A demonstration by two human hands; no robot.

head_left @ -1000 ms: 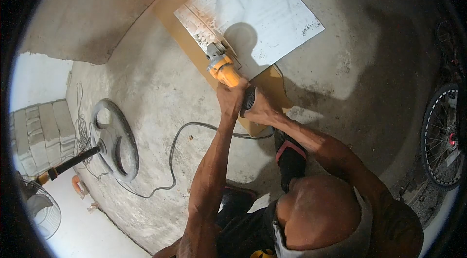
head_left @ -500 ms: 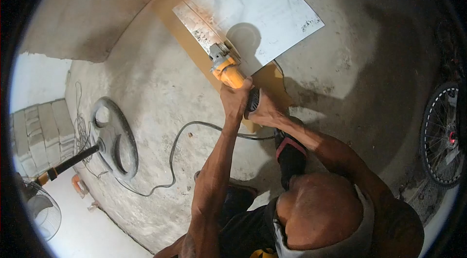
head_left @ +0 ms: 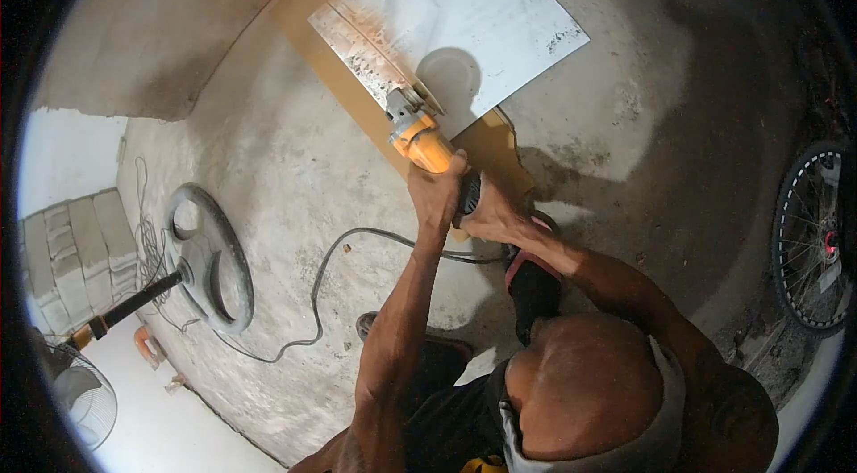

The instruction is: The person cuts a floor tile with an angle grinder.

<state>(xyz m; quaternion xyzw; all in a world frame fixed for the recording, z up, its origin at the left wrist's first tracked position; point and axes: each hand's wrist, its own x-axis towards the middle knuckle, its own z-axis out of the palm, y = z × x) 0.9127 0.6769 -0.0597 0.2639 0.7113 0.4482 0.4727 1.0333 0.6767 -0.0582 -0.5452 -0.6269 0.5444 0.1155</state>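
An orange and grey angle grinder (head_left: 427,148) is gripped in both of my hands, its disc at the near left part of a white tile (head_left: 509,18) with faint grey veining. My left hand (head_left: 435,190) wraps round the orange body just behind the grinder's head. Behind it, my right hand (head_left: 494,209) closes round the black rear handle. A straight dark cut line runs along the tile's left side, with reddish-brown dust and dark specks beside it. Under the tile, a brown board (head_left: 361,120) lies on the floor. The disc is partly hidden by the head.
A black cable (head_left: 320,281) curves over the concrete floor towards a round grey fan base (head_left: 234,268) on the left. Grey blocks (head_left: 80,245) are stacked by the wall. At the right stands a bicycle wheel (head_left: 808,241). My feet are close behind the board.
The grinder and both hands have shifted slightly towards my body along the tile's left side. The view has also moved a little. The grip looks the same.
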